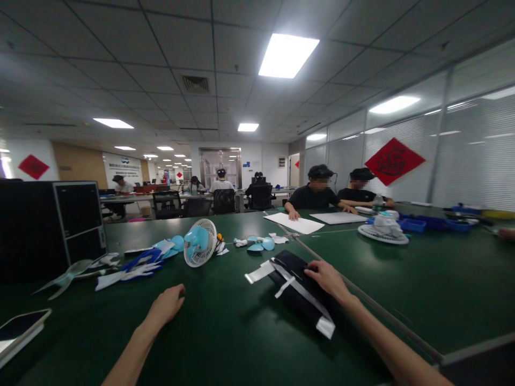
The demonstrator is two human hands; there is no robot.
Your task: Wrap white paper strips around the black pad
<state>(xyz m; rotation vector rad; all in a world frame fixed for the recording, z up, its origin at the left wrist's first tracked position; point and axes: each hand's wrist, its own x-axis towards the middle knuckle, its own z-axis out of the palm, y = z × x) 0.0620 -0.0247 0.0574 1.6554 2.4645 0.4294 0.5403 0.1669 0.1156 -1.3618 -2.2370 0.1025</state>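
Observation:
My right hand (328, 279) pinches the right edge of a flat black folded piece with silvery-white strips (295, 284). I cannot tell what kind of thing the piece is. It lies tilted just above or on the green table, one strip running along its length and loose ends sticking out at both ends. My left hand (167, 305) rests on the table to the left, fingers curled in and nothing visible in them. Beyond it is a small fan with a white grille and light-blue blades (200, 243). Blue-and-white gloves (139, 268) lie to its left.
A black computer case (52, 228) stands at the left, near a phone on a white box (22, 332). Light-blue fan blades (260, 244) lie mid-table. Across the table, a person (316, 195) touches a white sheet (295, 222). White fan parts (384, 230) and blue trays (413, 225) are at right.

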